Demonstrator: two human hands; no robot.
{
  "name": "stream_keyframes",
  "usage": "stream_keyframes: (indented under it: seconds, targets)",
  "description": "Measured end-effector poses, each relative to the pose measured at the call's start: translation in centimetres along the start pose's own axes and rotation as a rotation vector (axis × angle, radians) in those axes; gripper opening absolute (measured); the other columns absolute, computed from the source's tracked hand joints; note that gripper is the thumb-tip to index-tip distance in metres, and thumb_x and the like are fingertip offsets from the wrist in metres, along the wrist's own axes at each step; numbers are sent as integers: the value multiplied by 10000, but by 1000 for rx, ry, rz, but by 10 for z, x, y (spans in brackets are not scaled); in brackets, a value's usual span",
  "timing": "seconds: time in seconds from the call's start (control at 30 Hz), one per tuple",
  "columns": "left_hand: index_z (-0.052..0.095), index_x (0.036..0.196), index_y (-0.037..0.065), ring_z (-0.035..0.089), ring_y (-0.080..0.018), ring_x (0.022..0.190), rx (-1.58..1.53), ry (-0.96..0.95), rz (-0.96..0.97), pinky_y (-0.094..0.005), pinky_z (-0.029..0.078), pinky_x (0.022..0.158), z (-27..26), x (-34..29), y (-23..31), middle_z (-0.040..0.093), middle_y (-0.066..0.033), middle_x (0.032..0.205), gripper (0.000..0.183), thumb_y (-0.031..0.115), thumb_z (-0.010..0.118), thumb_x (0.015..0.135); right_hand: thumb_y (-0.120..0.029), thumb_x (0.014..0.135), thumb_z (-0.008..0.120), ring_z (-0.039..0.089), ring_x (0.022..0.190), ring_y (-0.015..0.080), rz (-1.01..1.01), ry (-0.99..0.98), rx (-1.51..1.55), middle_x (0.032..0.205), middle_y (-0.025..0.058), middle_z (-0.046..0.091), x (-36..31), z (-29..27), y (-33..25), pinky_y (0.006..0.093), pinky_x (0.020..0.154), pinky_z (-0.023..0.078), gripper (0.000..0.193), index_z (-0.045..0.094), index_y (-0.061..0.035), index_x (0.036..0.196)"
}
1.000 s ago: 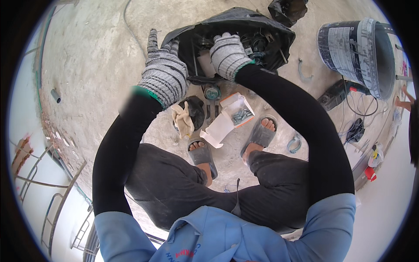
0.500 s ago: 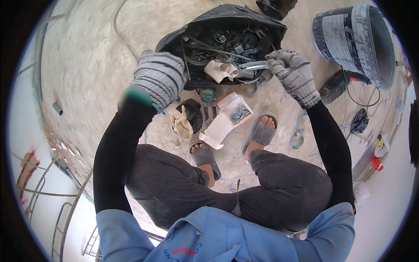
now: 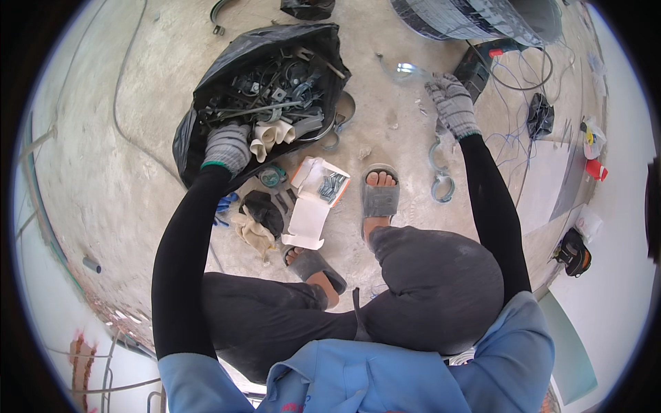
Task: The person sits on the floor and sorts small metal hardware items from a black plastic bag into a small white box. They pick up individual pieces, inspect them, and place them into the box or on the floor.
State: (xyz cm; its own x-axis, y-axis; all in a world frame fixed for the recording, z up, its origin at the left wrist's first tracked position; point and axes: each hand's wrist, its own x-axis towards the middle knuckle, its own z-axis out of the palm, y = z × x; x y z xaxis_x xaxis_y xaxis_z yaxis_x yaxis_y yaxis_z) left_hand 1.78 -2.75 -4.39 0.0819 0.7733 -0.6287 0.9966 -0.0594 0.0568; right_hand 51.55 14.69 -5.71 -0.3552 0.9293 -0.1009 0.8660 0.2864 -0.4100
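My right hand (image 3: 452, 104), in a striped knit glove, is closed on the end of a shiny curved metal pipe clamp (image 3: 407, 69) and holds it above the floor, right of the bag. My gloved left hand (image 3: 228, 147) reaches over the near left rim of an open black plastic bag (image 3: 206, 86); its fingertips are hidden. Inside the bag lie metal clamps, brackets and rods (image 3: 279, 96) and several cream-coloured pipe fittings (image 3: 273, 135). An open white and orange box (image 3: 307, 224) of small metal fasteners (image 3: 332, 187) stands between the bag and my feet.
Two joined ring clamps (image 3: 442, 186) lie on the floor below my right hand. A large bucket (image 3: 447, 20) lies tipped at the far right, beside a black power tool (image 3: 475, 72) and loose blue wires (image 3: 518, 96). A tape roll (image 3: 272, 176) and cloth gloves (image 3: 249, 235) lie near my left foot.
My right hand has drawn the pipe clamp away from the bag, to the right. My left hand has gone from beside the bag's rim to inside it. The view has shifted too.
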Motion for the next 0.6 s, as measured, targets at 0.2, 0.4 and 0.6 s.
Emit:
stream_keyframes:
  seconds: [0.2, 0.4, 0.6]
  targets:
    - [620, 1323, 150, 626, -306, 1180, -30, 16, 12, -512, 447, 1032, 14, 2, -11, 662, -129, 1277, 481, 327, 620, 875, -394, 954, 603, 550, 1288, 321, -50, -66, -207, 1456, 119, 567, 42, 28, 16, 431, 1116, 406, 369, 740, -117, 1155]
    - [627, 1302, 146, 624, -305, 1181, -31, -29, 23, -500, 456, 1025, 8, 7, -3, 661, -126, 1266, 448, 330, 598, 894, -402, 962, 561, 571, 1258, 340, -26, -119, -330, 1418, 142, 588, 47, 27, 45, 441, 1080, 438, 413, 700, -102, 1208]
    - [673, 1187, 119, 691, -336, 1026, -61, -62, 53, -474, 538, 882, 8, -4, -14, 721, -159, 1090, 369, 340, 552, 917, -437, 907, 580, 662, 1081, 357, 95, -618, -487, 1161, 183, 700, 58, -11, -46, 453, 934, 519, 441, 728, -68, 1097]
